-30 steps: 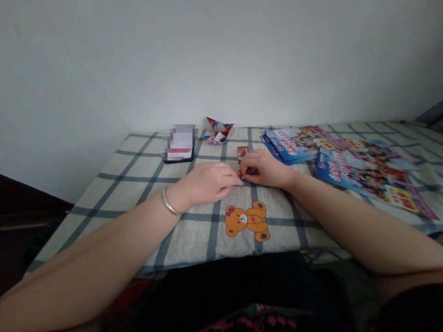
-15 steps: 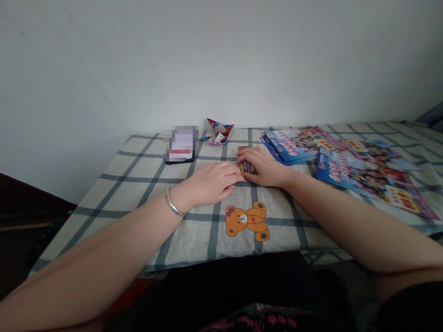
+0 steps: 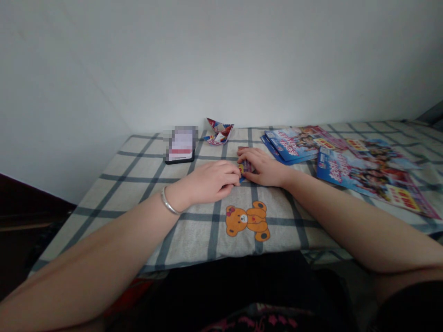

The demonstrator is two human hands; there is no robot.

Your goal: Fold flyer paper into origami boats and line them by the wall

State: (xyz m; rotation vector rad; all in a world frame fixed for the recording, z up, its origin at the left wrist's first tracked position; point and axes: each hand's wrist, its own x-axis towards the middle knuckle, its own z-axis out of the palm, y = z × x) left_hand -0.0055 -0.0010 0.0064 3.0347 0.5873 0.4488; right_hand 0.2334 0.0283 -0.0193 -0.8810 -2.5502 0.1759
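Observation:
Between my hands a small piece of folded printed paper [image 3: 246,167] lies on the checked tablecloth, showing red, purple, yellow and a bit of blue. My right hand [image 3: 266,168] rests over its right side, the fingers curved across the top and the thumb at the near edge. From the left, my left hand [image 3: 215,180] has its fingers bent and pressed together at the paper's left edge. A silver bangle circles the left wrist. The hands cover much of the paper, so its full shape is hidden.
A phone [image 3: 180,146], its screen blurred out, lies at the back left. Beside it stands a folded paper shape [image 3: 220,132]. Several printed leaflets [image 3: 367,177] lie to the right, some stacked [image 3: 289,146]. Behind the table rises a pale wall [image 3: 221,60].
My left hand has shifted slightly left, baring a little more of the folded paper's near left corner. My right hand stays almost where it was.

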